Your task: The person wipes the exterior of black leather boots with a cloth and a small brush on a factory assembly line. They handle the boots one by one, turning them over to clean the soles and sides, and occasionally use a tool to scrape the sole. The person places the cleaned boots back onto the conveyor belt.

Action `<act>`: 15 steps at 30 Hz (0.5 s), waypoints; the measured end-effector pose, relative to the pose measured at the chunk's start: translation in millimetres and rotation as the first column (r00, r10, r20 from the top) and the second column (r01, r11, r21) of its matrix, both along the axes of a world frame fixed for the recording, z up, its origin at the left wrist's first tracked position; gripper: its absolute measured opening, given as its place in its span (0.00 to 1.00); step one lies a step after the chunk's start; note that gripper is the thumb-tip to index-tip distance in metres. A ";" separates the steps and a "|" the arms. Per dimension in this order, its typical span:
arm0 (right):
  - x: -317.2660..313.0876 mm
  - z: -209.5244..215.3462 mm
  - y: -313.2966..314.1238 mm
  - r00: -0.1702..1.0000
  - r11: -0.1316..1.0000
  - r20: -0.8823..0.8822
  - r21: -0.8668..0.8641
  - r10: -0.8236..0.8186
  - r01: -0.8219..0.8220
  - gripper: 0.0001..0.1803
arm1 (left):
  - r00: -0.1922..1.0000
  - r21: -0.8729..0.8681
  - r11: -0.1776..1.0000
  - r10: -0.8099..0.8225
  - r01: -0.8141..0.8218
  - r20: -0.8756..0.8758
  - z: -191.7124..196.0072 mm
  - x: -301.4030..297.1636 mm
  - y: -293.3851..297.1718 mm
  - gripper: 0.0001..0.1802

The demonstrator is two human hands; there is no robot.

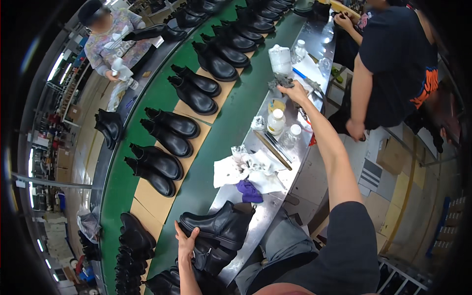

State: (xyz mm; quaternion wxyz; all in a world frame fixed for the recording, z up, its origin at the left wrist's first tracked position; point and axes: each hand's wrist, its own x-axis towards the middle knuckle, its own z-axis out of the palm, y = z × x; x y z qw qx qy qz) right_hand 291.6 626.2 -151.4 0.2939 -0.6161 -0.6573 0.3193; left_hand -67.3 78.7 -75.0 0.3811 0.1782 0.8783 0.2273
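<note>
A black ankle boot [209, 222] lies over other black boots at the near edge, its toe to the left. My left hand [187, 242] grips it near the toe, with the thumb and a finger showing along the sole. My right arm stretches far forward across the metal ledge. In its fingers, my right hand [296, 92] holds a crumpled dark grey rag [281, 82]. Just beyond the rag stands a white plastic jug [280, 60]. Closer to me are a white-capped bottle [276, 121] and a clear bottle [293, 135].
Pairs of black boots [172, 135] line cardboard sheets on a green conveyor [223, 130]. Stained white cloths [231, 169], a purple cloth [249, 191] and a brush-like stick [272, 150] lie on the metal ledge [268, 206]. One person [115, 42] works across the conveyor; another [393, 59] stands at the right.
</note>
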 end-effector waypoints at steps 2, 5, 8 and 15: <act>8.2 3.3 6.1 0.992 0.997 -0.099 -0.021 0.072 -0.075 0.28 | 1.000 0.024 1.000 0.002 -0.002 0.007 1.5 0.0 3.7 0.60; 6.0 2.8 -2.5 0.980 0.992 -0.159 -0.015 0.120 -0.124 0.25 | 1.000 0.043 0.999 0.020 -0.021 0.016 -2.0 1.2 -5.1 0.60; 14.4 -8.9 1.0 0.982 0.997 -0.177 -0.035 0.066 -0.073 0.27 | 1.000 0.049 0.999 0.006 -0.007 0.012 -3.1 -0.2 -2.6 0.60; 21.9 9.4 -8.9 0.953 0.980 -0.242 -0.034 0.182 -0.196 0.29 | 1.000 0.061 0.998 0.015 -0.015 -0.014 -2.7 4.0 2.6 0.61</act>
